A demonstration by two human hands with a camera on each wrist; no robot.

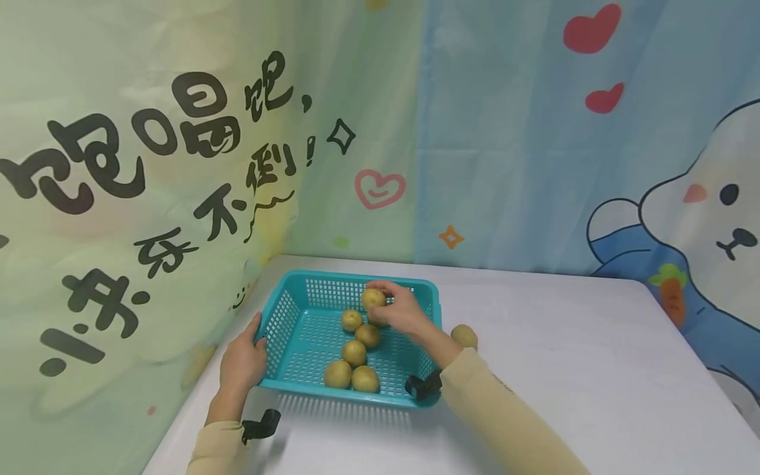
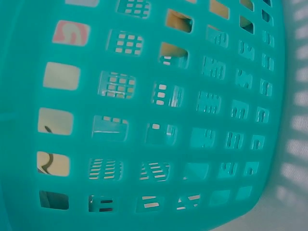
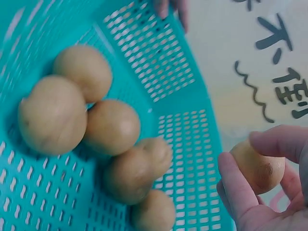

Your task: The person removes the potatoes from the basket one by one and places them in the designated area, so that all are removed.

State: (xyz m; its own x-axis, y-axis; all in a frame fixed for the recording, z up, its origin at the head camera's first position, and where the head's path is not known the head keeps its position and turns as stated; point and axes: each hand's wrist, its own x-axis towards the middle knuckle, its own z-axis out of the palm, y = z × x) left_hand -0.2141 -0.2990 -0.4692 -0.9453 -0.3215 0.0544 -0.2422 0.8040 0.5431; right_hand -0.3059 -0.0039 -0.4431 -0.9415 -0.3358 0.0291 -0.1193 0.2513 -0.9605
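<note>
A turquoise plastic basket (image 1: 332, 392) with a lattice of holes stands on the white table. Inside it lie several round yellow-brown fruits (image 1: 354, 353), strung loosely from the front wall towards the back right. My right hand (image 1: 404, 310) pinches one small round yellow-brown fruit (image 3: 257, 166) between thumb and fingers, near the back right of the basket. In the right wrist view this fruit shows a brown rough patch. At the basket's left side my left hand (image 1: 243, 359) grips the rim. The left wrist view is filled by the basket's perforated wall (image 2: 144, 106).
One more yellow-brown fruit (image 1: 464, 336) lies on the table (image 1: 558, 369) just right of the basket, partly behind my right forearm. A printed curtain (image 1: 499, 132) hangs behind the table and another along its left side. Black camera mounts sit on both wrists.
</note>
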